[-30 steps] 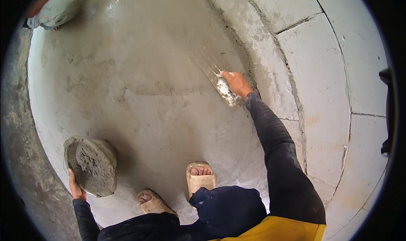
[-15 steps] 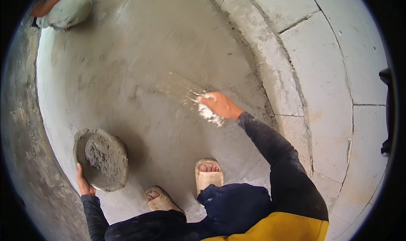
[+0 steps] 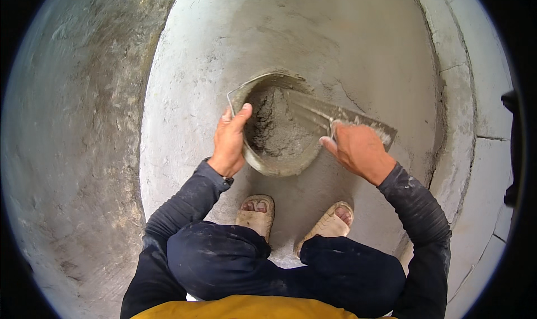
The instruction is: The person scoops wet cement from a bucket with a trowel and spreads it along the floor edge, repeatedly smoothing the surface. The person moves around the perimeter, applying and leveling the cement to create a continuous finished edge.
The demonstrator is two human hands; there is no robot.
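Tilted in front of me is a round bucket (image 3: 288, 168) with a thin wire handle, caked with grey mortar. Wet mortar (image 3: 279, 126) fills its inside. My left hand (image 3: 231, 137) grips the bucket's left rim, thumb over the edge. My right hand (image 3: 361, 148) is closed round the handle of a flat rectangular trowel (image 3: 358, 117). The trowel's blade reaches over the bucket's right rim, its left end above the mortar. Most of the trowel's handle is hidden under my fingers.
Smooth grey mortar (image 3: 358, 34) covers the floor around the bucket. My sandalled feet (image 3: 254, 215) stand on it just below the bucket. A rough, stained strip (image 3: 106, 95) runs along the left, and pale blocks (image 3: 486, 106) line the right.
My right hand has brought the trowel from the floor to the bucket. My left hand keeps hold of the bucket, now central and tilted. My view has shifted left; the other person is out of sight.
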